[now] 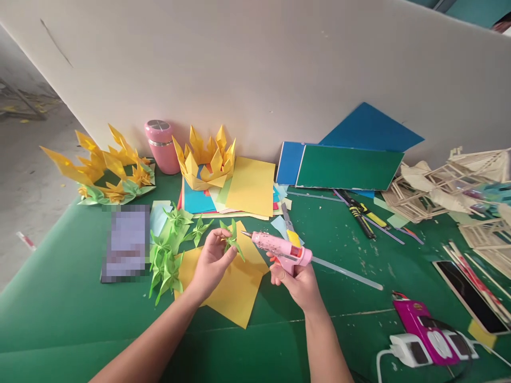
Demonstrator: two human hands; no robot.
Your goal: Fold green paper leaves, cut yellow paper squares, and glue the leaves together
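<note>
Between the fingertips of my left hand (213,259) is a green folded paper flower (232,238). My right hand (297,282) is wrapped round the handle of a pink glue gun (281,249). Its nozzle points left, close to the flower but apart from it as far as I can see. A clear glue stick (347,273) sticks out of the gun's back end. Yellow paper sheets (233,295) lie under both hands. Several more green paper flowers (167,268) are grouped to the left of my left hand.
Two yellow paper crowns stand at the back, one (204,159) on coloured paper, the other (109,167) far left. A pink thermos (163,149) is between them. A utility knife (290,226) lies beyond the gun. Pliers (355,213), stick models (423,186), a phone (471,298) and plugs (415,351) are right.
</note>
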